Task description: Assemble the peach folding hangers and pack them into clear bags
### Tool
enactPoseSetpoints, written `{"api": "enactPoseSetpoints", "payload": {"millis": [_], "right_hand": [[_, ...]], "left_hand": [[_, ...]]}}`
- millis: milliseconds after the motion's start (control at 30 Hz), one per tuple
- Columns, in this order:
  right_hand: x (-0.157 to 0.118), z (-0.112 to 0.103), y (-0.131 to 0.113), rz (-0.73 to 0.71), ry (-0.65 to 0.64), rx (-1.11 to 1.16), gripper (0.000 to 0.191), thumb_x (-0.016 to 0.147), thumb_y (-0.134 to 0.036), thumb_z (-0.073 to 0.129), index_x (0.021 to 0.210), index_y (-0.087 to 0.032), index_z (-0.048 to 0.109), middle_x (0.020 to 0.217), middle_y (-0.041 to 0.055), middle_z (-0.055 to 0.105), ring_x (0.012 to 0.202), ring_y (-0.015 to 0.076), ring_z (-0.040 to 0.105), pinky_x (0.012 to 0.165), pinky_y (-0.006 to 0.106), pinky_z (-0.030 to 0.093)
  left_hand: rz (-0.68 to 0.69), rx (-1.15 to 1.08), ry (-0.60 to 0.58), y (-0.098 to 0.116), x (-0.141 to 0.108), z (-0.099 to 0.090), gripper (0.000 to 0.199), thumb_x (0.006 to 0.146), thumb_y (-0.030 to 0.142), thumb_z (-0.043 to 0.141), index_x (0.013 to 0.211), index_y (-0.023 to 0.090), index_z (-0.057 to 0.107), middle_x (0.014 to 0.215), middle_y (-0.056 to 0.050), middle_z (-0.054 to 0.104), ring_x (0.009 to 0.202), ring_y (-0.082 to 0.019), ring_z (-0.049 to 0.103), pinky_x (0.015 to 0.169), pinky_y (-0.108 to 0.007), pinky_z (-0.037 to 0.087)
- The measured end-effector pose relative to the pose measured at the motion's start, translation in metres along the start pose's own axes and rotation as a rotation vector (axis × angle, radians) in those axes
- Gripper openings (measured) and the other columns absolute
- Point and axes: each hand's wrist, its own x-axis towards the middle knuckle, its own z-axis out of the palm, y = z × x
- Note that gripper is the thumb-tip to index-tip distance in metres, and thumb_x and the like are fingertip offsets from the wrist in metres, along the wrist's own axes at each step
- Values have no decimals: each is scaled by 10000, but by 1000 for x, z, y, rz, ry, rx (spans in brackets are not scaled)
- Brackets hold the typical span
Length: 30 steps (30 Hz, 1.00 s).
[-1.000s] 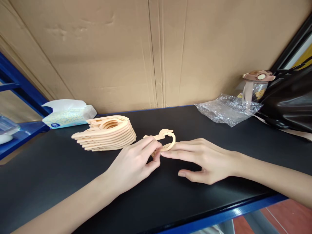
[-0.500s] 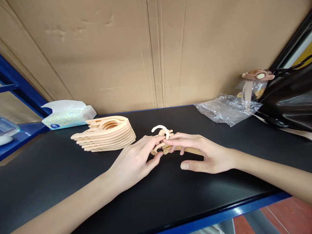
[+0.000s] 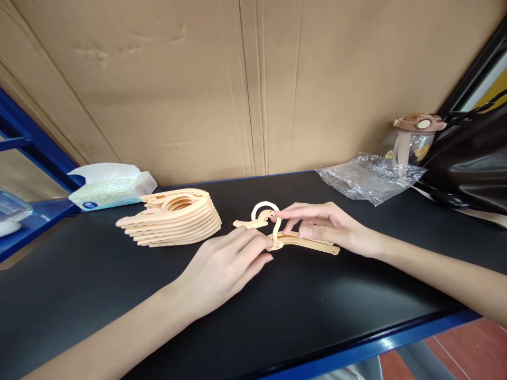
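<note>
A cream plastic folding hanger point(image 3: 312, 244) lies on the black table point(image 3: 317, 306), its curved hook point(image 3: 264, 205) raised above the joint. My left hand point(image 3: 229, 261) pinches the hanger near the base of the hook; its fingertips partly hide the joint. With its index fingertip, my right hand point(image 3: 332, 228) touches the upper part of the hook, and its other fingers and thumb are bent over the right arm of the hanger. Left of my hands sits a neat stack of similar cream hangers point(image 3: 178, 219).
A tissue pack point(image 3: 109, 190) lies at the back left. Crumpled clear plastic point(image 3: 368, 179) is at the back right, beside a bottle point(image 3: 420, 137) and a black bag point(image 3: 471, 158). Cardboard point(image 3: 198, 95) stands behind the table.
The hook has turned and stands more upright. My right thumb has come in toward the fingers, and more of the hanger's right arm shows. My left hand has shifted slightly nearer.
</note>
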Motion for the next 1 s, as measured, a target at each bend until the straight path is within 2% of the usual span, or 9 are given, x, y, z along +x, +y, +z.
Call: {"api": "enactPoseSetpoints", "payload": {"millis": [133,433,667,900,1000], "right_hand": [[1,1,1,14,-7,34,355,906,-262,562,1258,-235,597,1106,61,606,1008,163,596,914,336,460],[1,1,0,36,-16,21,367,896,-302,577,1254,-225,602,1127,79,635,1075,196,575,929,368,455],[1,2,0,40,-38,59,347,902,-267,567,1242,-214,607,1196,84,611,1078,198,592,944,380,453],[1,2,0,42,-79,-15,394,897,-274,574,1286,-216,567,1107,71,646,1004,174,607,871,348,479],[0,3,1,37,-104,-16,411,885,-250,589,1294,-219,560,1104,69,654,1030,171,603,906,356,468]], "left_hand": [[24,-8,1,1,-1,0,142,937,193,505,1052,181,588,912,-11,658,759,-126,622,611,-223,454],[20,8,-3,1,-2,0,191,936,152,493,1077,199,612,941,1,670,722,-108,623,591,-213,465],[63,49,-35,3,-2,-1,181,946,217,502,1097,213,601,920,-5,661,737,-119,627,601,-222,483],[47,63,-25,2,-2,1,196,956,166,459,1085,191,604,943,-6,672,719,-113,634,578,-222,486],[39,46,-12,2,-2,1,206,961,161,444,1105,194,588,985,-9,674,729,-108,640,593,-217,488]]}}
